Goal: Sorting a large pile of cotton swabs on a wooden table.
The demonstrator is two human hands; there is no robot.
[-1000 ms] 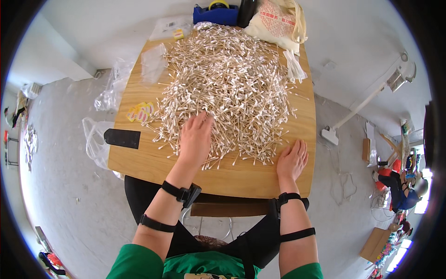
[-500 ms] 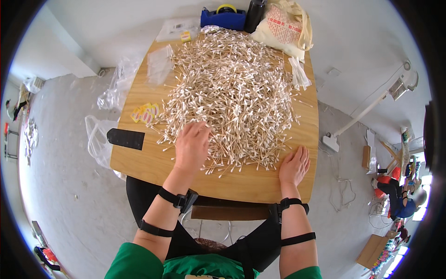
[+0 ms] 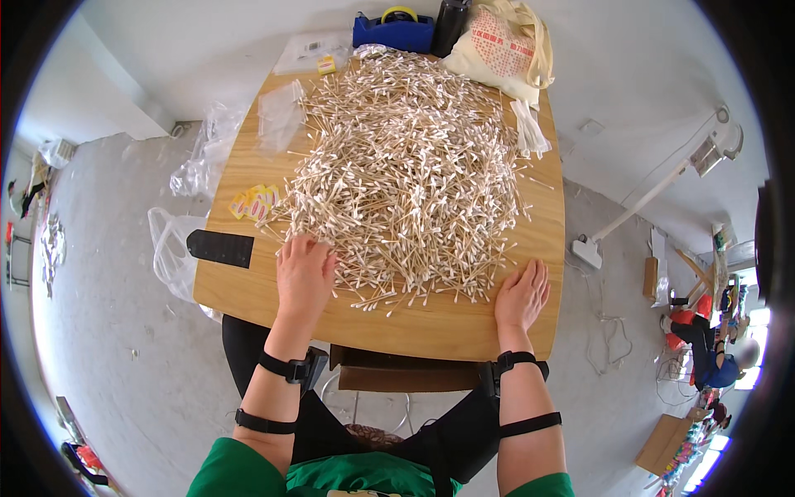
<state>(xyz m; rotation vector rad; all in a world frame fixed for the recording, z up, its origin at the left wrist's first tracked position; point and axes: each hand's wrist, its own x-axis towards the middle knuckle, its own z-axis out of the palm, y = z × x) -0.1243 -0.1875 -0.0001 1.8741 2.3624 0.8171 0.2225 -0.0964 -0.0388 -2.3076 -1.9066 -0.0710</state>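
Fingers (image 3: 296, 245) of left hand curled at swab pile's near-left edge; right hand flat on wood

Left hand (image 3: 303, 280): palm down, fingers bent, tips at the loose cotton swabs (image 3: 422, 170). Can't tell if they're pinched on any; tips partly hidden.

Right hand (image 3: 520, 300): palm down on the bench (image 3: 397, 334) near its right edge, fingers extended, nothing visible in the grip. Sits just beside the pile's near-right corner.

Swabs: one big heap of wooden sticks with white tips, lying at all angles, covers most of the bench top, a few strays at the near edge.

Left side of bench: black flat strip (image 3: 219, 249) poking past the edge, small yellow cards (image 3: 254, 201) fanned beside the pile, clear flat bags (image 3: 281, 118) further back. Thin white plastic bag (image 3: 170, 257) hangs off the left edge.

Far end: small yellow box (image 3: 326, 65), blue tape dispenser (image 3: 393, 35), black cylinder (image 3: 450, 27), cream tote bag (image 3: 499, 50) with red print. White narrow bundle (image 3: 530, 130) lies in front of the tote, right of the pile.

Black straps (image 3: 530, 424) on both forearms.
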